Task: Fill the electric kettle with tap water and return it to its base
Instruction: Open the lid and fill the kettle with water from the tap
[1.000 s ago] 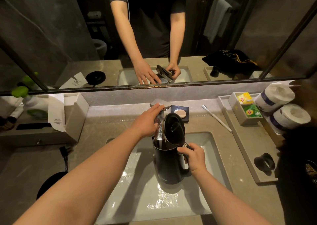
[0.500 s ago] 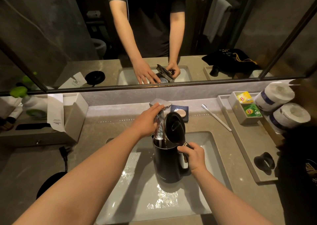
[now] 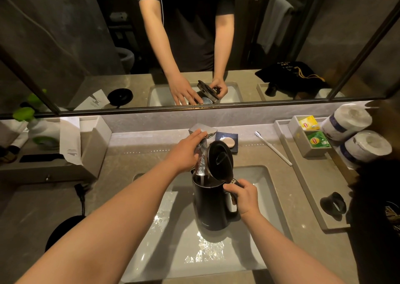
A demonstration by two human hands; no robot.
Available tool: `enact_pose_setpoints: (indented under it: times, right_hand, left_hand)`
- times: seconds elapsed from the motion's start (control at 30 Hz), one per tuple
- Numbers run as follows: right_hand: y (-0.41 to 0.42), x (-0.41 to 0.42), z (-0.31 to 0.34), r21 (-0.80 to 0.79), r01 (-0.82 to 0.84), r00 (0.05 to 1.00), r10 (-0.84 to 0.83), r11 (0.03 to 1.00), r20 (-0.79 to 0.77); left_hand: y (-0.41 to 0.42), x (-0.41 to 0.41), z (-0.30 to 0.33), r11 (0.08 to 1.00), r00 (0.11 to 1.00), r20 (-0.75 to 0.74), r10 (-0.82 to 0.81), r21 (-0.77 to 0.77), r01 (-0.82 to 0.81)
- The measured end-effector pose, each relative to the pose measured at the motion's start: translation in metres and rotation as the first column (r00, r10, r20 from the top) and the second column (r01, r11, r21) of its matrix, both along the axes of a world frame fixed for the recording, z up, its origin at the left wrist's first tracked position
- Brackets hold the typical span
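Your right hand (image 3: 245, 198) wraps its grip around the handle of the kettle (image 3: 211, 205), holding it upright in the sink (image 3: 263, 175), lid (image 3: 219, 161) hinged open. Your left hand (image 3: 185, 151) rests loosely curled on the faucet (image 3: 202, 132). Nothing has shifted over the last second (water runs in as before), so filling continues. The kettle is matte black and cylindrical, the basin glossy and wet. The round black base (image 3: 62, 231) waits on the tabletop (image 3: 134, 154), left.

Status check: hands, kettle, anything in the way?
Left hand on tap. Right hand grips kettle handle, lid open, over sink, water running in. Nothing blocking.
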State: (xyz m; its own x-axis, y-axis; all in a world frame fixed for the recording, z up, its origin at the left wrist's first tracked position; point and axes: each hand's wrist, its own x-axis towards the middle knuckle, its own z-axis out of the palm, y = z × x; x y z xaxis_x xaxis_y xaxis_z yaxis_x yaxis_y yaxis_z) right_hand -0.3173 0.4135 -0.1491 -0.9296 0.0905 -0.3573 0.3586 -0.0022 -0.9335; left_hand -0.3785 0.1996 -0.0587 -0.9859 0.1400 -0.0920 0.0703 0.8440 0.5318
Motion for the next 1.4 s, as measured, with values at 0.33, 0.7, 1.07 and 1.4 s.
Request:
enact_pose_setpoints:
  times: [0.33, 0.7, 1.07, 1.4]
  right_hand:
    - [0.0019, 0.0032, 0.0008, -0.003, 0.007, 1.000, -0.007, 1.000, -0.004]
    - [0.0034, 0.0034, -0.0033, -0.003, 0.019, 1.000, -0.019, 1.000, -0.010]
    - [0.0043, 0.0070, -0.0053, -0.006, 0.026, 1.000, -0.026, 1.000, -0.011]
    - [-0.0001, 0.0048, -0.0036, -0.018, 0.020, 1.000, -0.020, 1.000, -0.020]
  left_hand:
    - [-0.0007, -0.0002, -0.0013, 1.000, 1.000, 0.003, 0.001, -0.009, -0.001]
    - [-0.0005, 0.0013, 0.0017, 1.000, 1.000, 0.012, -0.007, 0.000, 0.007]
    - [0.0012, 0.0037, 0.0058, 0.999, 0.999, 0.045, -0.019, -0.029, 0.021]
    - [0.0010, 0.0036, 0.0080, 0.999, 0.998, 0.060, -0.026, -0.034, 0.028]
